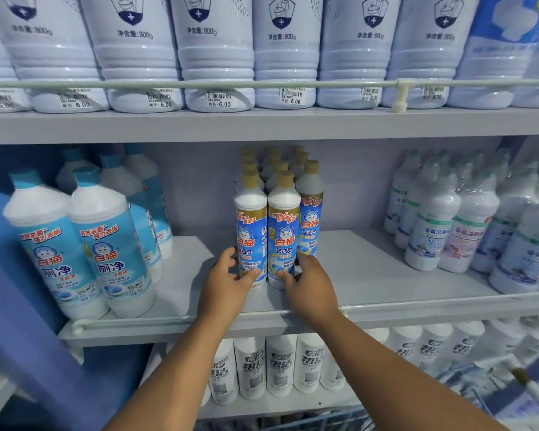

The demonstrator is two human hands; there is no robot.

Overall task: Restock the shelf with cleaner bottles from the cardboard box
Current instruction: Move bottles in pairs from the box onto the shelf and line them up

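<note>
Top shelf, the big pale bottles (285,51) each read 净含量:800g, and their price stickers (291,97) say 6.00. In front of me, the gold-capped bottles (283,234) carry 白猫 and 蓝洁灵, one showing 除菌率99%. To the side, the blue-capped bottles (111,244) read 白猫 厕净, 有效杀菌 强力去垢, with a 7.00 tag. Below, the white bottles (280,365) read 帮洁.
</note>
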